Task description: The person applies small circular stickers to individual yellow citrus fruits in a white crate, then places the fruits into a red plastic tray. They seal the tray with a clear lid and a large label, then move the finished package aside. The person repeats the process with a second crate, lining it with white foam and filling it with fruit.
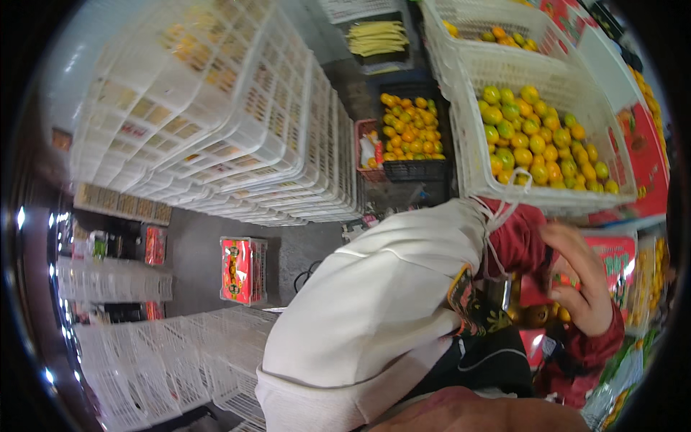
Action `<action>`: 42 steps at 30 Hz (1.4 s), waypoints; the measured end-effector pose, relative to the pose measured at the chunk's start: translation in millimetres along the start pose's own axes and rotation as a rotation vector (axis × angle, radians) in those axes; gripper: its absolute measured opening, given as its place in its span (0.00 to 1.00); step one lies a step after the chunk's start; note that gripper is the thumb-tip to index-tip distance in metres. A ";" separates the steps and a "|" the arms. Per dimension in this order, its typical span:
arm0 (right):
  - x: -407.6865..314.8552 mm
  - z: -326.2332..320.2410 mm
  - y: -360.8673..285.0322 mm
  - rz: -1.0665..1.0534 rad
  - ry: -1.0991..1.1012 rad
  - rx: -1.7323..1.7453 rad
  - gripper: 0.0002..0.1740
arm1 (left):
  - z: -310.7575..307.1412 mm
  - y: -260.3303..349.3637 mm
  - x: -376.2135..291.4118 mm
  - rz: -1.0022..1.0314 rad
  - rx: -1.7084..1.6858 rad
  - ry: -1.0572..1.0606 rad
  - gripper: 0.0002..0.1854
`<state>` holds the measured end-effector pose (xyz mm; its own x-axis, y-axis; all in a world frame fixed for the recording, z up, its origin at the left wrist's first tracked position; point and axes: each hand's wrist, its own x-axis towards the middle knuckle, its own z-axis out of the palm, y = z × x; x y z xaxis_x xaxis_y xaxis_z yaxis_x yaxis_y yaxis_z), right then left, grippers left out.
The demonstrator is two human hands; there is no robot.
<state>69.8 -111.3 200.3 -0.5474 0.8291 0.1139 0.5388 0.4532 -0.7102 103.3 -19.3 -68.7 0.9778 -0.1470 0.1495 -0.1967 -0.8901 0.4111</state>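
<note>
My right hand (591, 286) is at the right, thumb and a finger spread apart in a curve, nothing clearly held. Its upper fingertip lies at the end of my dark red left sleeve (515, 237), touching or just in front of it. My left hand is hidden beyond that sleeve. Behind the right hand are red printed fruit packages (610, 259), partly covered. A white crate of green-orange citrus fruit (550, 195) stands just above the left sleeve. A white cord hangs over the sleeve's upper part.
Tall stacks of white plastic crates (280, 135) rise at the left. A black crate of citrus (415, 170) stands beside a small pink basket (368, 173). One red-topped fruit box (237, 270) is on the grey floor. More white crates (156, 367) fill the lower left.
</note>
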 end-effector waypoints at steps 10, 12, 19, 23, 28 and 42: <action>114.5 72.3 -7.2 -0.084 0.002 0.330 0.25 | -7.3 9.1 -26.8 0.010 0.011 -0.097 0.60; 124.3 82.1 -12.4 -0.131 0.011 0.362 0.22 | -13.9 6.9 -32.3 -0.002 0.016 -0.129 0.60; 132.7 114.3 -19.2 -0.403 0.258 0.294 0.21 | -23.3 -2.8 -30.4 -0.048 0.076 -0.244 0.61; 126.2 132.4 -18.6 -0.235 0.346 0.306 0.15 | -28.6 -2.7 -20.1 -0.001 0.124 -0.293 0.61; 117.4 141.9 -22.0 -0.162 0.512 0.243 0.12 | -48.5 11.5 -19.6 -0.022 0.175 -0.408 0.60; -9.0 108.0 -10.4 0.174 1.238 0.278 0.06 | -34.2 -17.7 -22.1 0.577 -0.048 -0.129 0.52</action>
<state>0.1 -158.8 131.7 0.5553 0.6886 0.4664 0.3098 0.3493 -0.8843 82.7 14.5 -48.5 0.7124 -0.6551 0.2516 -0.6990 -0.6307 0.3370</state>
